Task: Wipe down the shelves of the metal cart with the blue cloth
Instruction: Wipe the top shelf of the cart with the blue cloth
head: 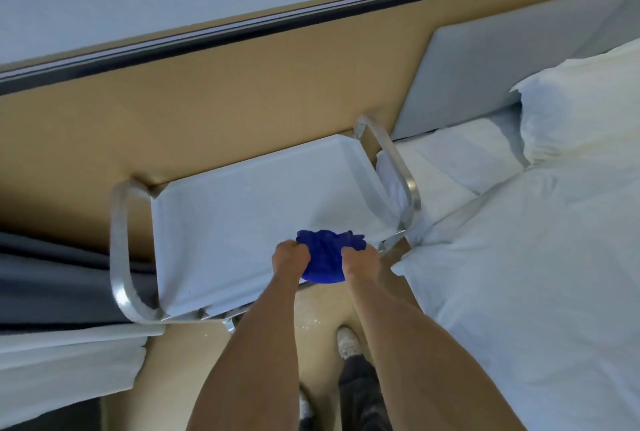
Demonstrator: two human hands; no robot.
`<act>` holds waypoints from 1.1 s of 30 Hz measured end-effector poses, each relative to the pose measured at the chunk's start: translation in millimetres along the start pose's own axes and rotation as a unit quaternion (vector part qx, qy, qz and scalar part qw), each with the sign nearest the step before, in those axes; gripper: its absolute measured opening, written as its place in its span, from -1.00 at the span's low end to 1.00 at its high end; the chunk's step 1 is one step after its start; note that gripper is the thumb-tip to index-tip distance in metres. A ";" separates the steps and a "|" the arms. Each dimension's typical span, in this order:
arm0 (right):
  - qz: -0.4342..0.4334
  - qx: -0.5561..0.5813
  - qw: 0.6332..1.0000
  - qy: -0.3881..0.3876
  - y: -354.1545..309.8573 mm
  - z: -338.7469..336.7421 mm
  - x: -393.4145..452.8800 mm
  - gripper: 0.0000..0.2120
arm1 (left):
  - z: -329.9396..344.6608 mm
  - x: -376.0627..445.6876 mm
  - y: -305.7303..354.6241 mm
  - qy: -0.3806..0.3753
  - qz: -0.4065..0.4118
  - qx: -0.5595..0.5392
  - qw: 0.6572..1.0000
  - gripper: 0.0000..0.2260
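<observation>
Blue cloth (323, 259) sits bunched at the 5 o'clock edge of the cart's top shelf (242, 209), gripped between your hands: left hand (289, 252) clenched on its 9 o'clock side, right hand (356, 257) on its 3 o'clock side, likely to gather it into a pad for wiping. Bed (519, 257) lies at 3 o'clock. No writing or labels can be read

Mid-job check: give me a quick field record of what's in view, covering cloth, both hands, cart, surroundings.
cloth: blue cloth, bunched, at the near edge of the top shelf
left hand: left hand grips the cloth's left side
right hand: right hand grips its right side
cart: metal cart, loop handles at both ends, top shelf pale and bare
lower shelves: hidden
right of cart: bed with white pillow
behind cart: tan wall panel
</observation>
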State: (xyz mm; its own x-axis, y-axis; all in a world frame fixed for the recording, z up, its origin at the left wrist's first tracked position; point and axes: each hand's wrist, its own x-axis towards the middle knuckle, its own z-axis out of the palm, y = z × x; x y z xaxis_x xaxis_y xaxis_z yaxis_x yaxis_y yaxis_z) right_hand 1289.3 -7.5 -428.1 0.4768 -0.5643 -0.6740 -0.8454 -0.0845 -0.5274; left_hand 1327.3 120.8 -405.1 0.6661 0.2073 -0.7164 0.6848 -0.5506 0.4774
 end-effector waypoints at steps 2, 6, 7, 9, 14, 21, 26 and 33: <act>-0.017 0.062 0.998 0.014 -16.4 -14.5 28.4 -0.67 | 22.6 6.1 36.1 -0.008 0.031 -0.052 0.998 -0.84; -0.065 0.018 0.997 0.039 -39.3 -51.2 91.4 -0.74 | 68.2 29.8 75.8 -0.026 0.046 -0.059 0.997 -0.75; -0.068 -0.013 0.997 0.035 -37.5 -55.7 105.5 -0.73 | 81.1 35.8 77.4 -0.033 0.043 -0.037 0.998 -0.79; -0.061 -0.104 0.992 0.047 -28.2 -60.3 130.4 -0.66 | 103.4 46.9 72.0 -0.051 0.037 0.030 0.998 -0.86; -0.264 -0.409 0.872 0.046 3.0 -40.4 154.8 -0.35 | 114.9 54.3 17.6 -0.021 -0.012 0.144 0.989 -0.82; -0.273 -0.588 0.754 -0.109 2.8 10.7 167.6 0.08 | 67.1 71.7 -51.0 0.118 -0.178 0.128 0.968 -0.82; -0.339 -0.622 0.701 -0.088 14.5 17.6 159.7 0.13 | 44.4 84.6 -76.8 0.131 -0.167 0.084 0.973 -0.83; -0.423 -0.603 0.672 -0.075 46.1 120.2 92.2 -0.01 | 17.0 90.8 -105.8 0.079 -0.050 0.154 0.984 -0.88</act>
State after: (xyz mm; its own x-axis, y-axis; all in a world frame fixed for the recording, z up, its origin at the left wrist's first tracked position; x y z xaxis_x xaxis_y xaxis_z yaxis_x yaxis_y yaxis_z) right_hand 1323.2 35.2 -576.7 0.8523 0.1865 -0.4887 0.2074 -0.9782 -0.0117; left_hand 1310.4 184.2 -529.2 0.6537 0.3830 -0.6526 0.6436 -0.7351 0.2133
